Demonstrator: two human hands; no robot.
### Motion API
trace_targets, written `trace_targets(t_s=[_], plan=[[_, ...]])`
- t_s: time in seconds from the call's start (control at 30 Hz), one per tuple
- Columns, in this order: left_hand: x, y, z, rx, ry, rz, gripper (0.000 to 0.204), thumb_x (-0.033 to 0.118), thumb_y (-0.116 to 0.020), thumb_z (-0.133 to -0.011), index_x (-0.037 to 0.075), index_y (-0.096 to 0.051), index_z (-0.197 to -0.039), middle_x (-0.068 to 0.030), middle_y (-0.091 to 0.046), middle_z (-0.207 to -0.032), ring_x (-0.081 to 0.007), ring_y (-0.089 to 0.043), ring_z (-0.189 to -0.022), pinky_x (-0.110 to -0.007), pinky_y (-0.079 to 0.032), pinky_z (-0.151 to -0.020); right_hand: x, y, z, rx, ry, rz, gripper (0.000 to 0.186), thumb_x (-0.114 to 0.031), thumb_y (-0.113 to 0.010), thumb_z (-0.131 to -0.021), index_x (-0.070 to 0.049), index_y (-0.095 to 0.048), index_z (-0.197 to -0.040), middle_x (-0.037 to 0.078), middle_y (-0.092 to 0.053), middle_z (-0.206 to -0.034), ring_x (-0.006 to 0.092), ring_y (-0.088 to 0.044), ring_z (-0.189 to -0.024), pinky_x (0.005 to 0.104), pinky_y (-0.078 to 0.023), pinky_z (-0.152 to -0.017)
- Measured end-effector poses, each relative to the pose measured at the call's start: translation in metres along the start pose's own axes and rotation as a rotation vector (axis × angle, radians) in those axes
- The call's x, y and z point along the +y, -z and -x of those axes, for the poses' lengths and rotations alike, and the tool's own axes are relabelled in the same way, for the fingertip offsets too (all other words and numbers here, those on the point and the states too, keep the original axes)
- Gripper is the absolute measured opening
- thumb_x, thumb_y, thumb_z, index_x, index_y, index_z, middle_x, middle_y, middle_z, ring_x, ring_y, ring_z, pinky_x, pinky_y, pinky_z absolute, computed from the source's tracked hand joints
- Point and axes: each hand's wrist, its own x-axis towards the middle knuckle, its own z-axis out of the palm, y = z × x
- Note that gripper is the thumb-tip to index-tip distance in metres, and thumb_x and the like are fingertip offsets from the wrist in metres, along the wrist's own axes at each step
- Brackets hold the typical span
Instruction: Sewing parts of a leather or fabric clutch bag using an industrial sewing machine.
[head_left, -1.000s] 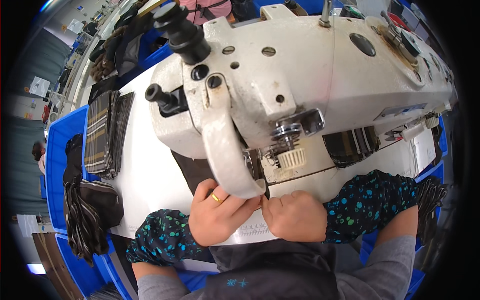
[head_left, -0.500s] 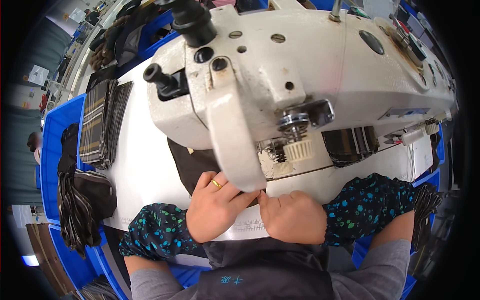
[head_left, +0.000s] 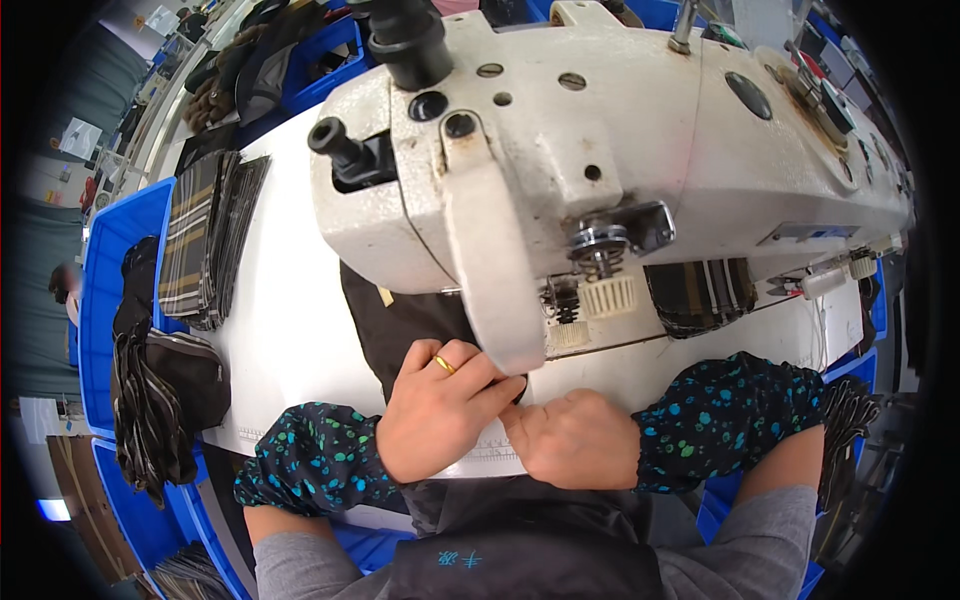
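Cloth (head_left: 405, 330) runs from under the left hand (head_left: 432, 415) far beneath the machine (head_left: 520, 215), the right hand (head_left: 578, 440) curled alongside; whether either pinches it, I cannot tell. It looks dark, with a pale tab (head_left: 386, 297).

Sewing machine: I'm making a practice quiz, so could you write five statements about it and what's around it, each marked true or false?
1. The left hand wears a gold ring. True.
2. Dark cloth lies partly beneath the sewing machine. True.
3. The right hand is far from the left. False: they are close together.
4. The sleeve covers are plain grey. False: they are dark with blue and green spots.
5. The sewing machine is mostly black. False: it is mostly white.
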Motion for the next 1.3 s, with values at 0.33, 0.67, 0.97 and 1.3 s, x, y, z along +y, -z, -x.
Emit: trace_targets(t_s=[0.33,0.67,0.97,1.3], plan=[[-0.011,0.002,-0.012,0.016,-0.006,-0.067,0.034,0.014,-0.072,-0.069,0.012,-0.076,-0.102,0.0029,-0.063,-0.099,-0.0186,-0.06,-0.096,-0.038,-0.042,-0.084,0.016,-0.007,-0.008,0.0,-0.034,0.056,0.042,-0.013,-0.061,-0.079,0.006,-0.068,-0.116,0.001,-0.056,-0.062,0.0139,-0.058,-0.051,0.0297,-0.044,-0.045],[-0.049,-0.001,-0.025,0.015,0.042,-0.068,0.043,0.007,-0.076,-0.068,0.013,-0.077,-0.111,-0.0016,-0.071,-0.112,-0.0241,-0.063,-0.107,-0.041,-0.039,-0.097,0.044,-0.019,-0.024,0.067,-0.084,0.21,0.047,-0.011,-0.062,-0.08,0.008,-0.066,-0.123,0.003,-0.063,-0.063,0.0165,-0.06,-0.049,0.0334,-0.044,-0.043],[-0.046,-0.001,-0.023,0.044,-0.002,-0.226,0.031,0.009,-0.07,-0.075,0.009,-0.077,-0.106,-0.0022,-0.064,-0.101,-0.0217,-0.062,-0.099,-0.036,-0.044,-0.089,0.05,-0.015,-0.027,0.086,-0.039,0.239,0.048,-0.009,-0.063,-0.077,0.009,-0.065,-0.122,0.01,-0.068,-0.08,0.0197,-0.067,-0.063,0.0334,-0.047,-0.047],[-0.039,-0.002,-0.025,0.189,-0.131,-0.326,0.025,0.012,-0.069,-0.077,0.006,-0.075,-0.101,-0.0017,-0.056,-0.093,-0.0178,-0.058,-0.093,-0.035,-0.046,-0.084,0.053,-0.021,-0.025,0.12,0.009,0.232,0.035,-0.011,-0.062,-0.074,0.003,-0.07,-0.105,0.005,-0.061,-0.073,0.0204,-0.063,-0.063,0.0328,-0.046,-0.048]])
